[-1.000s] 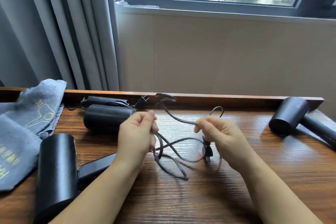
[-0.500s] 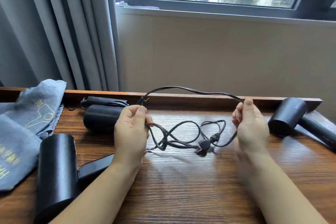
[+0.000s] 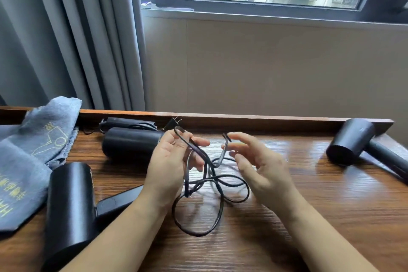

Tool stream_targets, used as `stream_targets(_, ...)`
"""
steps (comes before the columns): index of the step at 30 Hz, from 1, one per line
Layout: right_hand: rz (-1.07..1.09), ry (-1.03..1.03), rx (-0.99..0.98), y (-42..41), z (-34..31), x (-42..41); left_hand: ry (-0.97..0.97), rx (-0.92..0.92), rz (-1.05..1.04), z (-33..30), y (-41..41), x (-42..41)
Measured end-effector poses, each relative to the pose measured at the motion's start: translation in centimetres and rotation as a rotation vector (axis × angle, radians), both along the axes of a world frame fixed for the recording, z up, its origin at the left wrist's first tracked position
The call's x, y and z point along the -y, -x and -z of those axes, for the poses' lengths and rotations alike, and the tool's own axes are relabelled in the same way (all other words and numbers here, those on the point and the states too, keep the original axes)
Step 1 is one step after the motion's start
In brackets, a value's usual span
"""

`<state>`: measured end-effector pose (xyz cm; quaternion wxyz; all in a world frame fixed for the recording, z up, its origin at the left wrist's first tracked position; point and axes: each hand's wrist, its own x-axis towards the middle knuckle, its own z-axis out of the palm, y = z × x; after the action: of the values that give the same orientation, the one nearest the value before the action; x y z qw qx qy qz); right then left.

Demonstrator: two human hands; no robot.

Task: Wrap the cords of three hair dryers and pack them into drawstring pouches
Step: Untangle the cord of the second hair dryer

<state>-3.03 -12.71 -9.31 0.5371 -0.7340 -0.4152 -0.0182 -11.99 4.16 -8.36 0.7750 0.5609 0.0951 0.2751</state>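
Beneath the window, on the brown wooden table (image 3: 309,216), the thin black cord (image 3: 212,183) has slackened from a wide stretched span into loops; the left hand (image 3: 170,165) pinches it, while the right hand (image 3: 258,165), half-open, hooks one bend, so coiling continues.

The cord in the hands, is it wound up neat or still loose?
Loose: the cord hangs in messy loops from the left hand.

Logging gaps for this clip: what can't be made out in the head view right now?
- Which dryer the cord belongs to: the left hand covers its run.
- Whether the right hand grips the cord: motion blur.
- Near dryer: cut off by the bottom edge.
- Pouch lettering: creased, cut off at the left edge.
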Motion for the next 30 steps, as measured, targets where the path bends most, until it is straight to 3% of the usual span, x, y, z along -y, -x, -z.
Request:
stream_targets(4,-0.049,0.073,0.028,-0.3,-0.2,0.5,0.022,-0.049,0.134,0.2,0.0,0.2)
stream_targets(9,-0.176,0.263,-0.031,0.2,0.7,-0.7,-0.255,-0.063,0.179,0.8,0.5,0.8)
stream_targets(14,-0.024,-0.043,-0.236,0.6,0.2,-1.2,-0.456,-0.090,0.156,0.8,0.7,0.8)
stream_targets(18,0.040,-0.379,-0.595,-0.2,-1.0,-0.5,-0.458,-0.127,0.206,1.1,0.4,0.8)
stream_targets(23,0.123,-0.704,-0.946,-1.8,-2.1,0.2,-0.252,-0.074,0.112,0.9,0.1,0.3)
stream_targets(27,0.209,-0.890,-1.086,-2.8,-2.2,0.7,-0.212,-0.071,0.048,0.3,0.3,0.3)
stream_targets(30,0.185,-0.987,-1.124,-2.9,-2.2,0.8,-0.289,-0.123,0.083,0.3,0.8,0.3)
